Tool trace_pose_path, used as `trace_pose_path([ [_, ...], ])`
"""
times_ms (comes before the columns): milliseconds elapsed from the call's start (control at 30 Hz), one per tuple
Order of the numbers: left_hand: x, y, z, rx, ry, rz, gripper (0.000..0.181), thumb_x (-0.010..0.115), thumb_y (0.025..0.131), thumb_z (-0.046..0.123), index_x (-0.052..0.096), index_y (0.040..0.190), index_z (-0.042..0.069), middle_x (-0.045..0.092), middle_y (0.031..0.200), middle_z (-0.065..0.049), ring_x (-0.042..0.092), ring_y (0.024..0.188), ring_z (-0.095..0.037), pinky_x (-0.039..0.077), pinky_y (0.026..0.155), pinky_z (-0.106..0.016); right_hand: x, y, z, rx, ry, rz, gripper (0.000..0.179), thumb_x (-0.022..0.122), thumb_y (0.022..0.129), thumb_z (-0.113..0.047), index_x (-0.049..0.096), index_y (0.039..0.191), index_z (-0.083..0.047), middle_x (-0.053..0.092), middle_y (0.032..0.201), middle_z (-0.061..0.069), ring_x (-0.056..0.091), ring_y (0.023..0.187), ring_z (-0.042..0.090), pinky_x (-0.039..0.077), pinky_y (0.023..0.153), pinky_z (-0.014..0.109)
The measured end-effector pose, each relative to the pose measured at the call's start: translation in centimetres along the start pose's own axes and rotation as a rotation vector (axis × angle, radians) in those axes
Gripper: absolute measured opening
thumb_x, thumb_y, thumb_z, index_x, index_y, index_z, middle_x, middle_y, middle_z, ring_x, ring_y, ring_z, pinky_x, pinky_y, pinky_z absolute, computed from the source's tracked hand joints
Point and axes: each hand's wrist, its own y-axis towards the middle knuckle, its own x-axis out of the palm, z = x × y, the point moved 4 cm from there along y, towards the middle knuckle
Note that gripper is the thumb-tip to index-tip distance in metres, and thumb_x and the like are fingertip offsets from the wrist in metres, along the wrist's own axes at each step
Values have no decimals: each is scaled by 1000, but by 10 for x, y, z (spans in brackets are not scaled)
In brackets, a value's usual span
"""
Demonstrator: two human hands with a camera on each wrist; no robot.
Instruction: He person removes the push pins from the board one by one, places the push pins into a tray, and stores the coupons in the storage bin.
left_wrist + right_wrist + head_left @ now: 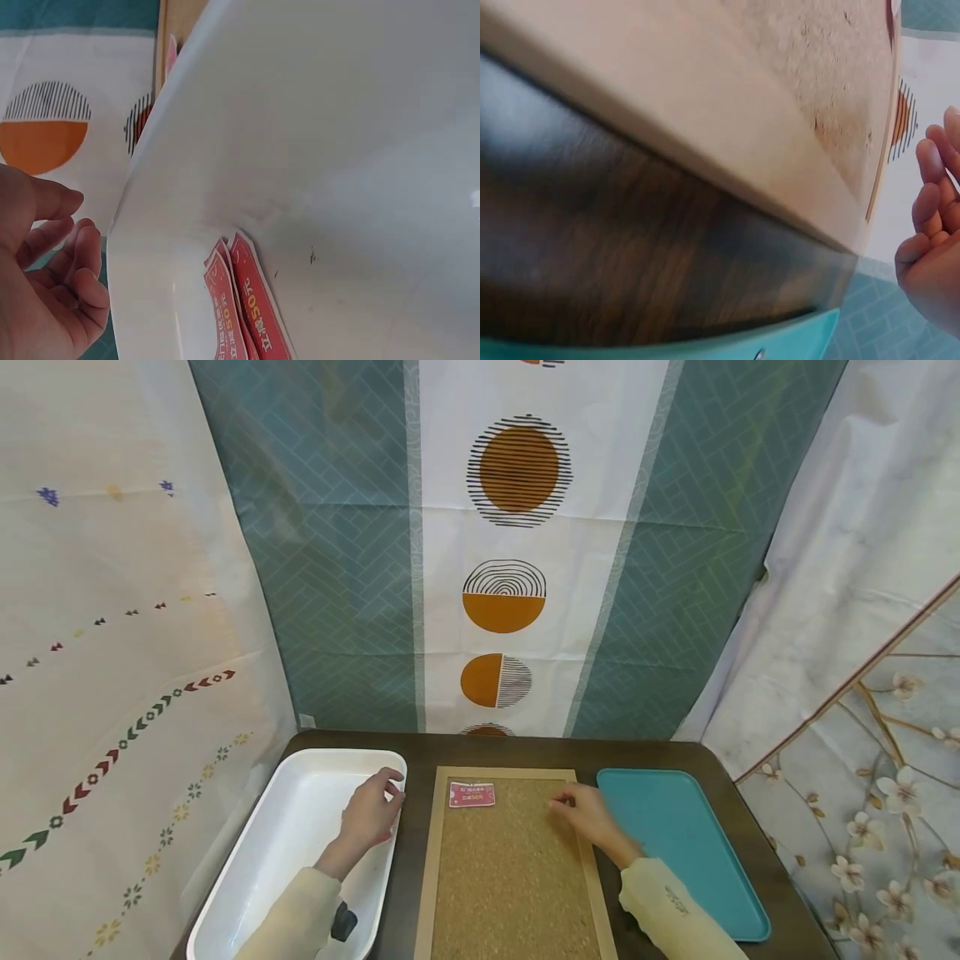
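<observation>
My left hand [371, 810] hovers over the right rim of the white tray [300, 793], fingers loosely bent and nothing between them. Inside that tray, the left wrist view shows a few red paper coupons [259, 304] leaning together. A similar coupon [472, 795] lies at the top left of the wood-framed cork board [510, 877]. Over the board's right frame is my right hand [588, 814], its fingers loosely curled. No object shows in it in the right wrist view, where its thumb is partly cut off by the image edge.
To the right of the board sits a teal tray [675, 827], with a tiny object [760, 354] in it. All of this stands on a dark wooden table [420, 752]. Patterned cloths hang behind and at both sides, including a green and white one [345, 568].
</observation>
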Motion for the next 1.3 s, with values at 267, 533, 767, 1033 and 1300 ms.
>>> trace_pose_path([
  [267,11,-1,8,45,-7,-10,25,73,95,5,68,119,3,70,95,-6,57,68,-13,47,60,-30,14,6,-6,59,46,-29,9,77,97,-12,77,96,-3,71,83,1,55,68,10,48,58,26],
  [533,17,-3,18,60,0,-8,22,73,95,5,69,117,3,67,88,-4,56,68,-14,47,59,-30,25,7,-15,-8,27,-7,7,78,95,-11,77,91,-5,70,84,-2,55,75,10,48,65,27],
  [767,20,-1,24,79,10,-18,23,74,95,4,70,117,4,67,89,-4,61,75,-16,51,65,-32,33,15,-20,-11,82,-18,4,77,95,-5,76,91,-4,65,77,-1,53,69,10,45,60,25],
  [1033,27,1,29,108,20,-38,21,73,95,5,71,116,6,68,92,-4,60,75,-14,50,67,-33,41,21,-31,9,89,-24,7,77,96,-7,77,98,-1,69,82,-1,53,72,12,46,62,25],
  [1300,32,3,36,110,23,-109,23,73,95,4,70,118,4,67,91,-4,58,73,-13,49,61,-30,53,27,-35,-11,99,-14,6,77,95,-4,78,100,-4,71,90,2,56,78,11,49,68,24],
])
